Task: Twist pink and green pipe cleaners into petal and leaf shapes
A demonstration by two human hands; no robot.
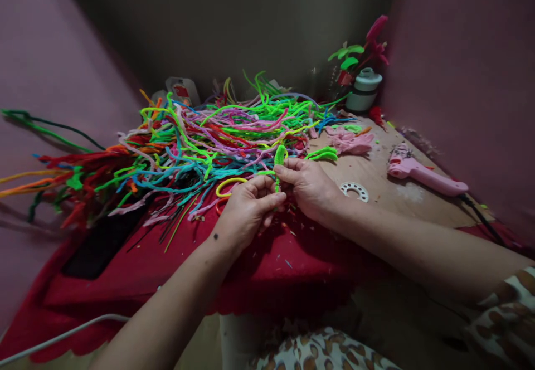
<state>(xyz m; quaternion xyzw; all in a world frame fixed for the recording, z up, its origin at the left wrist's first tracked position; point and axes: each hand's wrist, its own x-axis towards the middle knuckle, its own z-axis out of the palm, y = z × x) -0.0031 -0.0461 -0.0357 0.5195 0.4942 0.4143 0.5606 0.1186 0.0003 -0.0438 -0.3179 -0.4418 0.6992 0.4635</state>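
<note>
A bright green pipe cleaner (pixel 280 156), bent into a narrow loop at its top, stands upright between my two hands. My left hand (pixel 253 204) pinches its lower end between thumb and fingertips. Just above and to the right, my right hand (pixel 307 186) grips the same piece below the loop. Behind my fingers spreads a big heap of pipe cleaners (pixel 234 130) in green, pink, blue, red and other colours. Several green bent pieces (pixel 322 154) lie right behind my right hand. Yellow-handled scissors (pixel 229 186), partly covered, rest beside my left hand.
A pink hot glue gun (pixel 426 174) with a black cord lies at the right on a brown board (pixel 401 203). Near it are a white disc with holes (pixel 354 191) and pink bent pieces (pixel 350 139). A white jar (pixel 364 90) stands behind. A black phone (pixel 104 244) lies on the red cloth (pixel 175 269).
</note>
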